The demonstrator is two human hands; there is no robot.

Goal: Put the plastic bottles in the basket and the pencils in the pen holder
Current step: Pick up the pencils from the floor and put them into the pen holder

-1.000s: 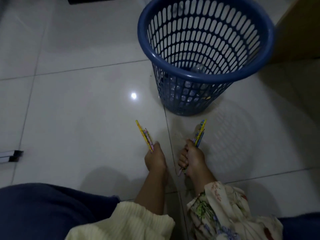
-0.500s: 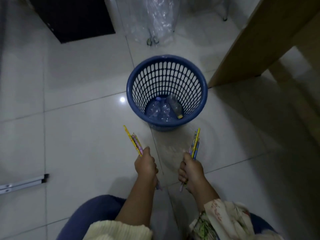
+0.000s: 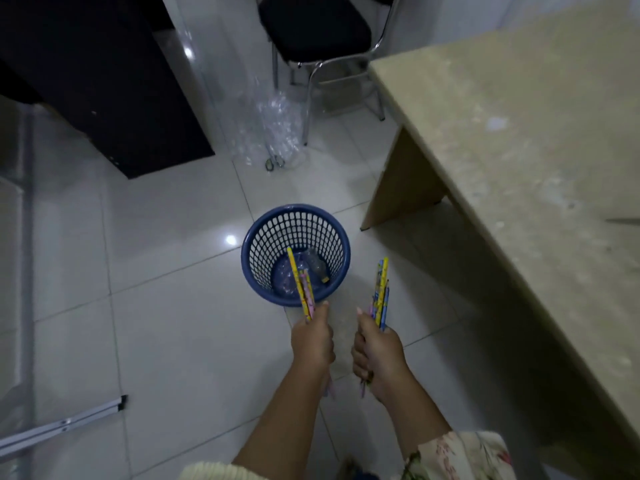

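Note:
A blue plastic basket stands on the tiled floor ahead of me, with clear plastic bottles lying in its bottom. My left hand is shut on a few yellow and pink pencils, whose tips overlap the basket in the view. My right hand is shut on a bundle of yellow and blue pencils, held upright just right of the basket. Both hands are raised well above the floor. No pen holder is visible.
A beige table fills the right side. A black chair with chrome legs stands at the back, with a clear plastic bag in front of it. A dark cabinet is at back left. A metal bar lies at lower left.
My view has risen far above the floor, so the basket looks smaller and the table and chair appear. Both hands have lifted with their pencils.

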